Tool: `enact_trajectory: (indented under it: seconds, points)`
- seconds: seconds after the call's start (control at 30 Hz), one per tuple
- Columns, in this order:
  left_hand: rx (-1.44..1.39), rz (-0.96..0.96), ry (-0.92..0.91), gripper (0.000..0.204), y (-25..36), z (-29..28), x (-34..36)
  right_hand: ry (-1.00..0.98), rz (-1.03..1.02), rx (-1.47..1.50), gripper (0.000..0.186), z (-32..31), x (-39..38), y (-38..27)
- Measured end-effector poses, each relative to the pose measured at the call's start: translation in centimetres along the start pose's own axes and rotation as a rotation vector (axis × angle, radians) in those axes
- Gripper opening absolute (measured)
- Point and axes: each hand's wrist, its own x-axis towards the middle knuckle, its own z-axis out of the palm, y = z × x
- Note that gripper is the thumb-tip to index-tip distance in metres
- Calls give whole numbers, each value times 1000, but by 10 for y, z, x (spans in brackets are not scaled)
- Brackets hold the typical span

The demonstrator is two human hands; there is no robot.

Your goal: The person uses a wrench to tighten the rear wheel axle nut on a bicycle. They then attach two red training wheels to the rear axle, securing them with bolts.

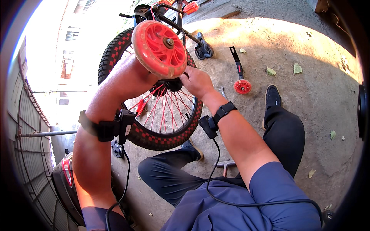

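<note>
A bicycle wheel (154,141) with a black-and-red checked tyre and red spokes stands upright before me. Over its upper part sits a red training wheel (156,50) with a bolt at its centre. My left hand (144,70) reaches in behind the training wheel, which hides its fingers. Just right of the hub, my right hand (199,82) has its fingers closed at a small dark part by the axle; what they grip is hard to make out. A second training wheel (242,86) lies on the ground to the right, joined to a black bracket (236,57).
A pedal (203,49) juts out right of the tyre. A small spanner (222,91) lies beside my right forearm. A tool with a grey bar (226,163) rests between my legs. At left are a metal pipe (48,134) and a dark vehicle (66,181) with a red light.
</note>
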Motion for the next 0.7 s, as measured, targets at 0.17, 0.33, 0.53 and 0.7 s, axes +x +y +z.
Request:
enact_trajectory:
  seconds: [0.17, 0.33, 0.53, 0.7]
  points:
    - [-30, -22, 0, 32, 4, -2, 2, 3, 7, 42, 34, -4, -8, -6]
    - [-28, -27, -3, 32, 4, -2, 0, 3, 85, -44, 34, -6, -10, -14]
    - [16, -54, -32, 33, 5, -4, 0, -83, 49, -67, 39, 1, 6, -8]
    - [1, -41, -48, 32, 2, -5, 4, 22, 22, -110, 44, 11, 6, 3]
